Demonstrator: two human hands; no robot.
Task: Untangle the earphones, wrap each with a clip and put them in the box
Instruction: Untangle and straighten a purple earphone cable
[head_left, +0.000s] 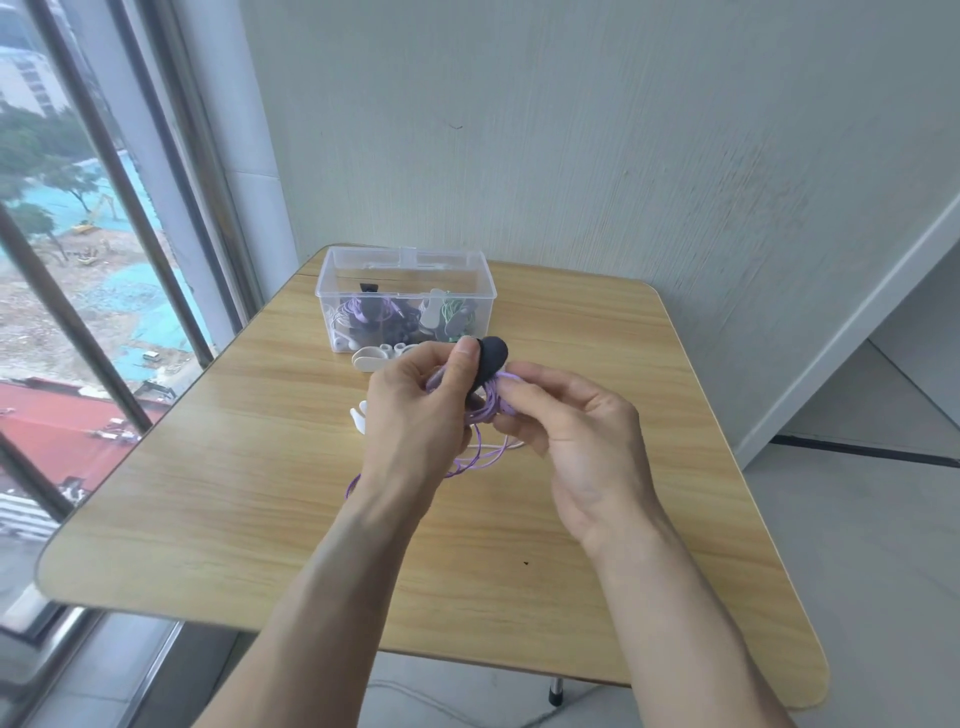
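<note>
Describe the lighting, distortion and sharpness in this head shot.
Head view: soft daylight comes from the window on the left, with no harsh glare on the table; wide-angle bending curves the window bars and table edges; both hands, left and right, look slightly soft, as do the purple earphones and dark clip.

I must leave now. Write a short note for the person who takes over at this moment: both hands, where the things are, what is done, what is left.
Left hand grips the bundled purple earphones, its thumb pressing the dark clip.
Right hand pinches the bundle from the other side. Loops of purple cable hang below, over the wooden table.
Clear box at the far edge, lid off, already holds clipped purple and green sets.
White clip and white earphones lie on the table.
Left: close the clip, box the purple set, then wrap the white one.
</note>
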